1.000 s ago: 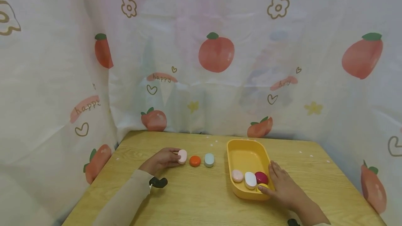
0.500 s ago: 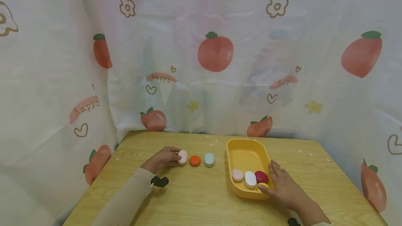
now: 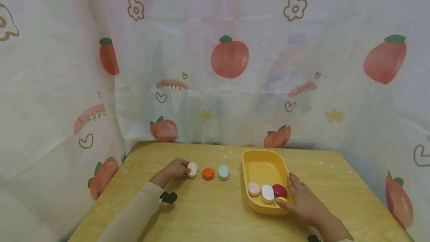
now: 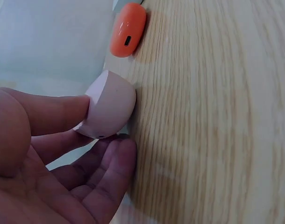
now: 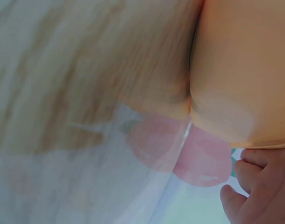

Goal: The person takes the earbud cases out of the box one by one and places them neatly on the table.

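Observation:
My left hand [image 3: 175, 169] pinches a pale pink earbud case [image 3: 192, 170] between thumb and fingers at the left end of a short row. In the left wrist view this case [image 4: 110, 105] stands on its rounded side, close against the wood. Beside it lie an orange earbud case [image 3: 208, 173], with a dark port showing in the left wrist view, and a light blue case [image 3: 223, 173]. My right hand [image 3: 307, 201] rests along the right wall of a yellow tray [image 3: 246, 171], fingers straight, thumb reaching over the near corner.
Inside the tray's near end sit a pink case [image 3: 253, 189], a white case [image 3: 267, 193], a dark red case [image 3: 279, 190] and a yellow one [image 3: 281, 200], partly behind the thumb. A fruit-patterned curtain [image 3: 231, 115] borders the wooden table [image 3: 201, 219].
The left hand has shifted slightly left with the pale pink earbud case, widening the gap to the orange one. The right hand and the tray have stayed in place.

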Demonstrator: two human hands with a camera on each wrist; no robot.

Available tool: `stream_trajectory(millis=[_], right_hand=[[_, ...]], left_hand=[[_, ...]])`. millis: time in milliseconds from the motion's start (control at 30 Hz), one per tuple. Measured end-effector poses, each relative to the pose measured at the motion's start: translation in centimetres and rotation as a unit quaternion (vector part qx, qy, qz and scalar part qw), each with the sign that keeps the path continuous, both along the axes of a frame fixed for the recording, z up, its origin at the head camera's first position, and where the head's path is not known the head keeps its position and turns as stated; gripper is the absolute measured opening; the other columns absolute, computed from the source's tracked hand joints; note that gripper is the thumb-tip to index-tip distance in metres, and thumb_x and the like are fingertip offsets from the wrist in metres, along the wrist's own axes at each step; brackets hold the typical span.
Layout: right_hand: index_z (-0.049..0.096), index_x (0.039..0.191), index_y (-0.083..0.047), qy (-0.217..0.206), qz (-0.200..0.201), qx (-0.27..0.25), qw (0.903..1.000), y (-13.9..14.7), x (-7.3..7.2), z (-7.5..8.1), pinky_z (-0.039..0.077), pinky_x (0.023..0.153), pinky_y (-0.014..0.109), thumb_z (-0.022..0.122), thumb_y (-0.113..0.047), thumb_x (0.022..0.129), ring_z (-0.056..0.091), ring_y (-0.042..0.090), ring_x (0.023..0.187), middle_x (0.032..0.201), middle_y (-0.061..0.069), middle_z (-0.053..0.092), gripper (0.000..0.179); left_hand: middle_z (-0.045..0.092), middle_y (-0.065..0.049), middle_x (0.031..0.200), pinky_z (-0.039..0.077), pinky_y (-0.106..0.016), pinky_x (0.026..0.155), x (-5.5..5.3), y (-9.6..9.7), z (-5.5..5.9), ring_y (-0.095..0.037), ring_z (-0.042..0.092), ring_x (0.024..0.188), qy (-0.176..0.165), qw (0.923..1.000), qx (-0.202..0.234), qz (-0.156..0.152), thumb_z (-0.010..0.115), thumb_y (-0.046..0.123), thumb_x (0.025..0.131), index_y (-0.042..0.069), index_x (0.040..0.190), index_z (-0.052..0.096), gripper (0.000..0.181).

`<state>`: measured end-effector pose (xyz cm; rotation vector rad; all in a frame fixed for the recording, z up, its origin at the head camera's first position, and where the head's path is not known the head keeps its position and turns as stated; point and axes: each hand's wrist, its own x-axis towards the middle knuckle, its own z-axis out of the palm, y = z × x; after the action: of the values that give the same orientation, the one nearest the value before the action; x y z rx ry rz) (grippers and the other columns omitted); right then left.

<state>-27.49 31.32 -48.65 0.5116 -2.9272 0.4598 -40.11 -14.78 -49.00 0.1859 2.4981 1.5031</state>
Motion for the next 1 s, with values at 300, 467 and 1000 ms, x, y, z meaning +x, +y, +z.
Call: stream_trajectory(millis=[300,467,1000], right_hand=[[0.029,0.142,0.017,0.001,0.001,0.004,1.0000,-0.06,-0.11,0.34,0.021,0.109,0.062,0.057,-0.062,0.089,0.018,0.047,0.140,0.154,0.031,0.019,0.100],[0.030,0.142,0.017,-0.003,-0.003,0.007,1.0000,-0.21,0.09,0.32,0.021,0.109,0.063,0.057,-0.063,0.088,0.018,0.047,0.140,0.153,0.031,0.020,0.100],[0.030,0.142,0.018,-0.004,-0.005,0.009,0.9999,-0.16,0.09,0.29,0.021,0.109,0.062,0.056,-0.064,0.089,0.019,0.047,0.139,0.153,0.031,0.020,0.101]], left_hand=[[0.064,-0.010,0.099,0.052,-0.028,0.068,-0.19,0.05,-0.20,-0.016,0.058,0.079,-0.002,1.0000,0.002,0.005,0.062,-0.001,0.091,-0.010,0.119,0.062,0.030],[0.064,-0.008,0.096,0.051,-0.028,0.064,-0.07,-0.08,-0.61,-0.016,0.057,0.075,-0.001,1.0000,-0.001,-0.003,0.062,0.000,0.091,-0.009,0.118,0.064,0.028],[0.063,-0.007,0.099,0.046,-0.029,0.070,0.09,-0.02,-0.52,-0.018,0.053,0.082,0.018,0.9978,-0.059,-0.024,0.058,0.004,0.094,-0.004,0.117,0.066,0.026]])
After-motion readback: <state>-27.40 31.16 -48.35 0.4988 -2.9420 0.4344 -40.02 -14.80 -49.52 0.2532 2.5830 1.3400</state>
